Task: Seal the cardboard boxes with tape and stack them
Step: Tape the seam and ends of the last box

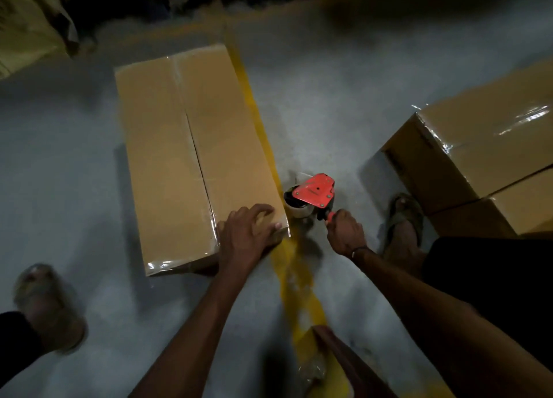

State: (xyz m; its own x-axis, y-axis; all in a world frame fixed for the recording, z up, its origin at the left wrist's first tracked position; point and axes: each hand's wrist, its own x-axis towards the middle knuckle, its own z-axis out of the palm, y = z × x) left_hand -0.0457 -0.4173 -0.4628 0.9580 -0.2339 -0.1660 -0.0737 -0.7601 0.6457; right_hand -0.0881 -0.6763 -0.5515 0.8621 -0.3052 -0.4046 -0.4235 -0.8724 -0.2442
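Note:
A long cardboard box (167,146) lies on the grey floor, its flaps closed along a centre seam, with clear tape glinting at its near end. My left hand (248,233) presses on the box's near right corner, fingers bent over the top. My right hand (344,233) grips the handle of a red tape dispenser (312,192), which sits just right of that corner, close to the floor, with a roll of clear tape on it. At the right, two taped boxes (484,146) stand stacked one on the other.
A yellow floor line (257,122) runs under the box's right edge toward me. My sandalled feet (404,227) stand beside the stack and at the lower left (45,305). A piece of cardboard (335,361) lies at the bottom centre. Dark clutter and a sack (27,23) fill the far edge.

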